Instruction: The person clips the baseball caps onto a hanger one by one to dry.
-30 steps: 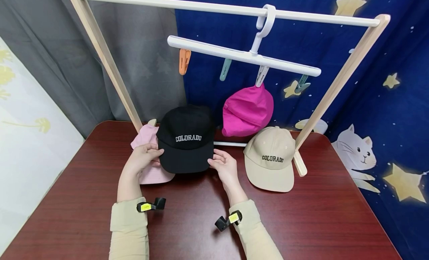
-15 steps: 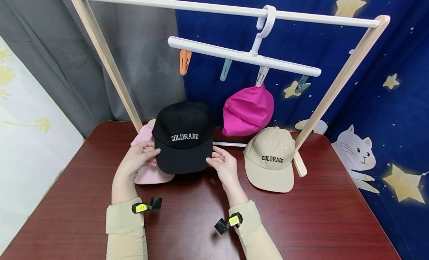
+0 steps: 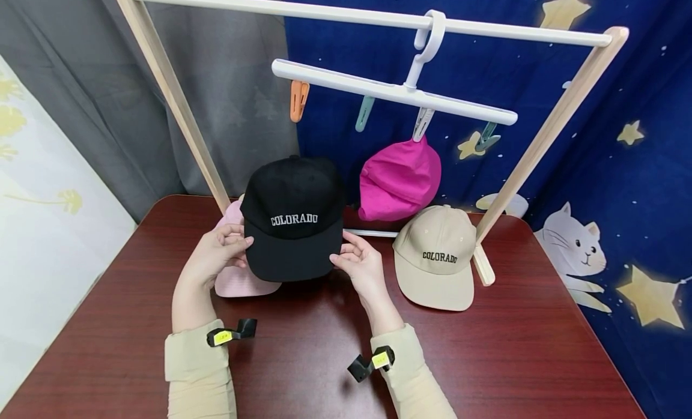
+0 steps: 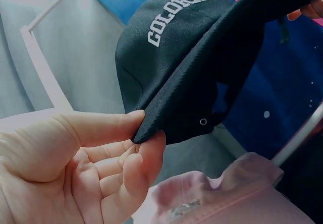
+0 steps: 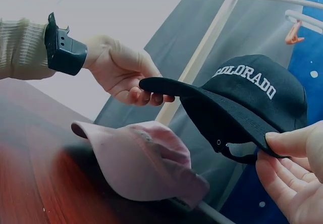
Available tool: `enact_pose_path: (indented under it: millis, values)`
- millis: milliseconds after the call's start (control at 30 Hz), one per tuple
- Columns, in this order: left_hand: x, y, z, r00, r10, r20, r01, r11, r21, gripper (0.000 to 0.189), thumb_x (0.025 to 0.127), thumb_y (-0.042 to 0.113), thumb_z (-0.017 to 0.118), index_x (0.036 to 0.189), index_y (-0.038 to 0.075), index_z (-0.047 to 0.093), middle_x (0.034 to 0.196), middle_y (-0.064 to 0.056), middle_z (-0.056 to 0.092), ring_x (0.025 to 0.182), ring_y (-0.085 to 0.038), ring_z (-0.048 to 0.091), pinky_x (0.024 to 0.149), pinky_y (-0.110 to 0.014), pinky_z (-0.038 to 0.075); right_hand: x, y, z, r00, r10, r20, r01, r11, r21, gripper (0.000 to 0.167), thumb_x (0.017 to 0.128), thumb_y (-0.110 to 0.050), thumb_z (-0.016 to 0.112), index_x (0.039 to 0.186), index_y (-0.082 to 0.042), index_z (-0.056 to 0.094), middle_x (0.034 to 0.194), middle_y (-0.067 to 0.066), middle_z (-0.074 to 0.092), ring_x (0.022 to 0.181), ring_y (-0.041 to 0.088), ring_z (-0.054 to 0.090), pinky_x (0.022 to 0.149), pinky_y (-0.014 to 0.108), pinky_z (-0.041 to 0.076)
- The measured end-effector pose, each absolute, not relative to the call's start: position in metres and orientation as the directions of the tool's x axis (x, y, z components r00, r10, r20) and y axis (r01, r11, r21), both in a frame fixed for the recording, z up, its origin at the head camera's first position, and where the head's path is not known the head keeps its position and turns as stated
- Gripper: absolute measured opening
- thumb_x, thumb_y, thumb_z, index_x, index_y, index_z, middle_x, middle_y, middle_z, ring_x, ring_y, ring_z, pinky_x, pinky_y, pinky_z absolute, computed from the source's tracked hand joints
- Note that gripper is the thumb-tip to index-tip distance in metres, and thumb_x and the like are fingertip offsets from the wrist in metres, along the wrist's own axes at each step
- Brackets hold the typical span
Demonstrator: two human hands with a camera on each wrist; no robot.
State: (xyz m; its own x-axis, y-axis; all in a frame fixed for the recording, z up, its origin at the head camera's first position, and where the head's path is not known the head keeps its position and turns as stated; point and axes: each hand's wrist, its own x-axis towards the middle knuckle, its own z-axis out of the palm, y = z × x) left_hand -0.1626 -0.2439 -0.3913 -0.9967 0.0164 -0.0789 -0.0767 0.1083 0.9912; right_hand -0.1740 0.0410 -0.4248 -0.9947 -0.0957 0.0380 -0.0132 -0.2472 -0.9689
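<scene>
A black cap [image 3: 294, 197] with COLORADO in white letters is held up between both hands, brim toward the person. My left hand [image 3: 211, 257] pinches one side of the brim between thumb and fingers, as the left wrist view shows close up. On the brim's other side, my right hand [image 3: 361, 264] pinches it the same way. The wrist views show the cap raised above a pink cap [image 5: 146, 158] that lies on the table. In the head view the black cap covers much of the pink one.
Over the brown table [image 3: 303, 359] stands a rack with a white top rail [image 3: 324, 12]. From it hangs a white hanger [image 3: 346, 83] with an orange clip [image 3: 298, 101] and teal clips. A white clip [image 3: 423, 123] holds a magenta cap [image 3: 400, 179]. A beige cap [image 3: 439, 257] sits at the right.
The black cap has shifted a little left and its crown stands higher in view. My left hand has moved left with it, while the right hand has barely moved.
</scene>
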Motion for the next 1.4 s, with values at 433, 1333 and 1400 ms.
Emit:
enact_pose_path:
  millis: [433, 1333, 1400]
  values:
    - [-0.156, -0.243, -0.383, -0.997, 0.049, 0.066, 0.07, 0.077, 0.995, 0.02, 0.091, 0.0, 0.063, 0.107, -0.001, 0.051, 0.067, 0.005, 0.061, 0.051, -0.011, 0.057, 0.054, -0.024, 0.053, -0.169, 0.047, -0.411, -0.987, -0.125, 0.097, -0.064, -0.244, -0.968, 0.057, 0.076, 0.017, 0.068, 0.129, 0.004, 0.052, 0.085, 0.012, 0.064, 0.067, 0.011, 0.064, 0.065, 0.024, 0.052]
    - [-0.153, -0.223, -0.366, -0.981, 0.09, 0.172, 0.177, 0.056, 0.983, 0.025, 0.092, 0.0, 0.061, 0.113, -0.004, 0.048, 0.074, 0.003, 0.063, 0.054, -0.013, 0.056, 0.054, -0.023, 0.051, -0.169, 0.069, -0.394, -0.976, -0.134, 0.171, -0.111, -0.373, -0.921, 0.023, 0.081, 0.019, 0.059, 0.095, 0.001, 0.053, 0.07, 0.003, 0.063, 0.056, 0.012, 0.062, 0.057, 0.029, 0.054]
    - [-0.153, -0.22, -0.365, -0.98, 0.085, 0.179, 0.184, 0.051, 0.982, 0.026, 0.092, -0.001, 0.06, 0.114, -0.006, 0.047, 0.075, 0.004, 0.064, 0.054, -0.013, 0.055, 0.054, -0.023, 0.051, -0.17, 0.072, -0.393, -0.974, -0.132, 0.183, -0.12, -0.384, -0.916, 0.022, 0.081, 0.019, 0.058, 0.093, 0.0, 0.053, 0.069, 0.003, 0.064, 0.055, 0.012, 0.061, 0.056, 0.028, 0.054]
